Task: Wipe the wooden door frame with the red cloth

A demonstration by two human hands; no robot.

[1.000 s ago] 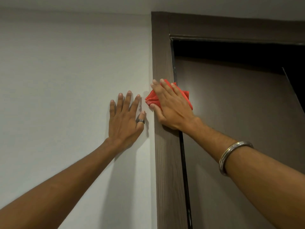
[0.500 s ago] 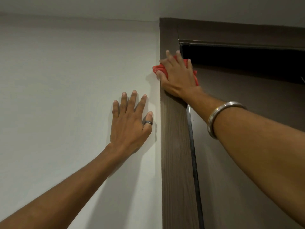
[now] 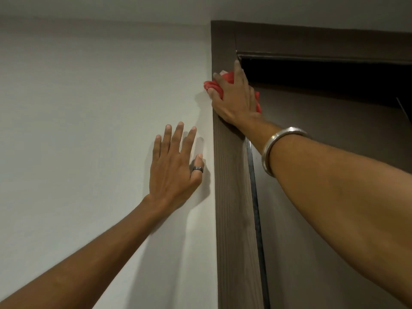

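The brown wooden door frame point(image 3: 231, 197) runs up the middle of the view and turns right along the top. My right hand point(image 3: 234, 97) presses the red cloth point(image 3: 214, 86) against the upright part of the frame, just below its top corner. The cloth is bunched under my palm and fingers, and most of it is hidden by the hand. My left hand point(image 3: 176, 166) lies flat on the white wall, fingers spread, just left of the frame and lower than the right hand. It holds nothing.
The white wall point(image 3: 89, 130) fills the left side. A dark brown door point(image 3: 334, 219) stands to the right of the frame, with a black gap point(image 3: 312, 76) above it. The ceiling point(image 3: 200, 7) is close above the frame's top.
My right hand has slid the red cloth up the frame from about mid-height to near the top corner. The left hand has stayed flat on the wall.
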